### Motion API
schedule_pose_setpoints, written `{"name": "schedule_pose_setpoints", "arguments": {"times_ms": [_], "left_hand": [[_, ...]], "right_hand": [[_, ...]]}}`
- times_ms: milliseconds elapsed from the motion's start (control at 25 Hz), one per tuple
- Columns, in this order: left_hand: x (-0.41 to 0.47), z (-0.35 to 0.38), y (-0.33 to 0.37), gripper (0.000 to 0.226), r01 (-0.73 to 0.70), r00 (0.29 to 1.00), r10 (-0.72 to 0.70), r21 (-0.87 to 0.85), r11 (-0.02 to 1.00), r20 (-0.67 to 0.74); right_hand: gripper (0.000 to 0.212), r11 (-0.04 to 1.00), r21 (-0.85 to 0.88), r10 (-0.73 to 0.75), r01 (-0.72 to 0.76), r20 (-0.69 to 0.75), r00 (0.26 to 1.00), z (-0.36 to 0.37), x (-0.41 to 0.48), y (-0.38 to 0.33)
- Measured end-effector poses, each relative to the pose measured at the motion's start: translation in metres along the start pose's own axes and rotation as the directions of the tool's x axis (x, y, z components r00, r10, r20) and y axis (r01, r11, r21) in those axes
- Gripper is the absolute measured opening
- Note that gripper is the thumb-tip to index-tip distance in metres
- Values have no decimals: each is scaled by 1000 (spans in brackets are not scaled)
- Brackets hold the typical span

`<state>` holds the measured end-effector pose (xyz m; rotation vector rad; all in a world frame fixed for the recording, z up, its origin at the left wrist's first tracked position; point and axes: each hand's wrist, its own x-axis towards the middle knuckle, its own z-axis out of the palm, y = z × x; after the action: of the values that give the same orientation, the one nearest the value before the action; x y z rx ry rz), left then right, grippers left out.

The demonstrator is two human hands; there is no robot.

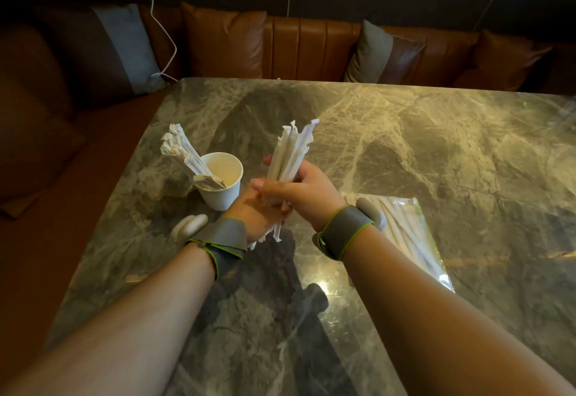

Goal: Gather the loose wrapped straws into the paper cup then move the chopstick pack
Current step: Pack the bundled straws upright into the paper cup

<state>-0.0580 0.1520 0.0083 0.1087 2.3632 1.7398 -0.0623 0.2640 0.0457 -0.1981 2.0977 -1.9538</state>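
Observation:
A bundle of white wrapped straws stands nearly upright above the table, gripped by both hands. My right hand wraps around its middle from the right. My left hand holds its lower end from below, partly hidden behind the right hand. Just left of the hands, a white paper cup stands on the table with several wrapped straws leaning out of it to the upper left. A clear chopstick pack lies flat on the table behind my right wrist, partly hidden by it.
The green marble table fills the view, its left edge running close beside the cup. A brown leather bench with cushions lines the far and left sides. A white cable hangs down at the back left.

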Motion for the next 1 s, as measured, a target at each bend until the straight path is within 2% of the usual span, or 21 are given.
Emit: {"name": "schedule_pose_setpoints", "arguments": {"times_ms": [80,200,280,360,440,480,600,640,680,720,800,880,1000], "left_hand": [[-1,-3,-5,19,23,998,-24,22,1000,65],[-3,-4,-9,10,29,998,-38,147,989,52],[-10,-4,-11,20,9,1000,-5,159,987,-26],[-21,-12,-15,29,-25,994,24,-5,1000,-108],[-32,-24,-25,18,-88,963,67,-67,994,-261],[-36,-31,-32,14,-87,922,73,-18,996,-381],[-36,-45,-51,43,49,726,68,149,988,-684],[-33,-47,-54,61,116,671,25,139,983,-741],[-29,-47,-57,83,177,645,-44,93,980,-763],[-22,-47,-58,103,208,643,-108,37,977,-758],[-7,-47,-64,124,200,683,-137,3,980,-718],[7,-48,-65,126,151,703,-102,7,989,-704],[20,-47,-58,108,126,702,-123,-48,991,-702]], "right_hand": [[15,994,-108,23,-34,-103,994,4,5,2],[5,971,-236,-5,-22,-113,994,11,6,6],[11,947,-322,-42,2,-116,992,15,4,4],[17,935,-355,-72,17,-143,987,17,4,1],[14,929,-370,-94,16,-193,977,14,8,2],[16,931,-365,-97,9,-226,969,13,10,3],[26,955,-298,-94,1,-299,950,13,13,6],[27,958,-286,-89,-5,-315,945,14,14,7],[28,960,-281,-85,-10,-324,942,15,14,8],[28,959,-284,-83,-15,-328,941,15,15,10],[27,954,-299,-92,-9,-321,942,17,19,17],[27,957,-289,-97,0,-323,941,17,23,22],[28,967,-253,-84,-3,-329,941,20,25,29]]}}
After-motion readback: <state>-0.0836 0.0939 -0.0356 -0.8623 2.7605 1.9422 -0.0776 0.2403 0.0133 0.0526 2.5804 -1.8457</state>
